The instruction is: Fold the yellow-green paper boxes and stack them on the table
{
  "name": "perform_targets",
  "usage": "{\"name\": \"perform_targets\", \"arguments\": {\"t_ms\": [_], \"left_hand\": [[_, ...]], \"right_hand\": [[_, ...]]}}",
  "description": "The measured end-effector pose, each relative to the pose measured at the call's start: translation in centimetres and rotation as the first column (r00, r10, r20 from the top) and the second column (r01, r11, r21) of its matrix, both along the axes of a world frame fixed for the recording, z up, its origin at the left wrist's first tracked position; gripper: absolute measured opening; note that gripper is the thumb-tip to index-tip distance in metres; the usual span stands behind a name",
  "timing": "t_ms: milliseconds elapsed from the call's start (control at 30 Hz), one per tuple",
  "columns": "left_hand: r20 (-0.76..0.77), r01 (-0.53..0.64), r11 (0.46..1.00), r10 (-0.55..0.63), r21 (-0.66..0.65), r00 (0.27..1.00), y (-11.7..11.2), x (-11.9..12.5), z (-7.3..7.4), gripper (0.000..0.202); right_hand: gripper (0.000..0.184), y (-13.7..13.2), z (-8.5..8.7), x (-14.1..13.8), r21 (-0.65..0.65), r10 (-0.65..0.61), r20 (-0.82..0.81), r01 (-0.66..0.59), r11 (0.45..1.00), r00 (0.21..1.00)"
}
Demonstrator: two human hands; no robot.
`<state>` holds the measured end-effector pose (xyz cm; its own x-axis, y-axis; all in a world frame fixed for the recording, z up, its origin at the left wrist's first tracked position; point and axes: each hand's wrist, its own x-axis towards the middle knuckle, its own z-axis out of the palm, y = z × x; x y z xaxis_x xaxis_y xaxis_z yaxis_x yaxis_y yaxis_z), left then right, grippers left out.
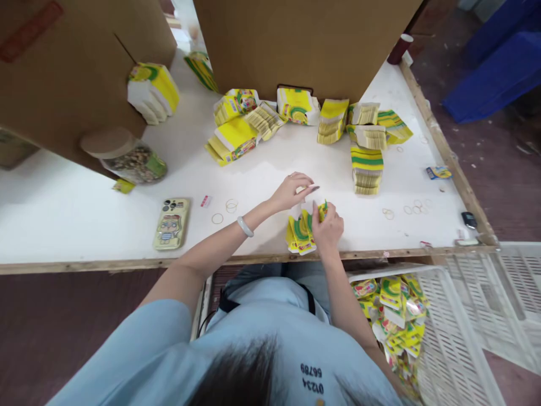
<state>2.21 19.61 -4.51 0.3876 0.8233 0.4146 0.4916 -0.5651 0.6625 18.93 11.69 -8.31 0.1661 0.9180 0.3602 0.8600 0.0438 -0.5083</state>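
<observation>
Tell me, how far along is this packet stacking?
Looks done: several stacks of yellow packets sit at the back of the table. In hand: the right hand grips a small stack at the front edge, the left hand on its top. Probably left: loose packets lie in the white crate.

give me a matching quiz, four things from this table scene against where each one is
1 phone
2 jar
3 crate
4 right hand

a below the table's front edge, loose packets inside
b flat on the table, face down
c gripping a stack of packets
d beside the cardboard box on the left

Pairs: 1-b, 2-d, 3-a, 4-c
</observation>
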Motion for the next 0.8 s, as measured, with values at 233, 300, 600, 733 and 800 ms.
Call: {"name": "perform_targets", "arguments": {"t_ms": [233, 300, 600, 733, 800], "left_hand": [[0.189, 0.144, 0.986, -0.158, 0.085, 0.969, -5.5, 2.3, 1.4, 0.099], [0.312, 0.329, 0.943, -0.301, -0.042, 0.901, -8.6, 3.3, 1.7, 0.100], [0.388, 0.324, 0.862, -0.166, -0.389, 0.907, -15.1, 4.3, 2.8, 0.061], [0.341, 0.259, 0.814, -0.080, -0.520, 0.937, -16.3, 3.5, 2.2, 0.053], [0.339, 0.262, 0.787, -0.071, -0.559, 0.938, -17.1, 2.9, 1.6, 0.053]], "right_hand": [[0.048, -2.0, 4.1, 2.2, 0.126, 0.012, -0.404, 0.043, 0.991, 0.914], [0.045, -3.5, 5.0, 1.7, 0.159, 0.129, -0.593, -0.042, 0.986, 0.795], [0.042, -8.2, 6.1, 0.9, 0.014, 0.043, -0.764, -0.051, 0.999, 0.643], [0.038, -9.8, 5.8, 1.0, -0.082, -0.091, -0.803, 0.043, 0.996, 0.588], [0.037, -11.1, 5.2, 0.7, -0.109, -0.128, -0.839, 0.068, 0.992, 0.529]]}}
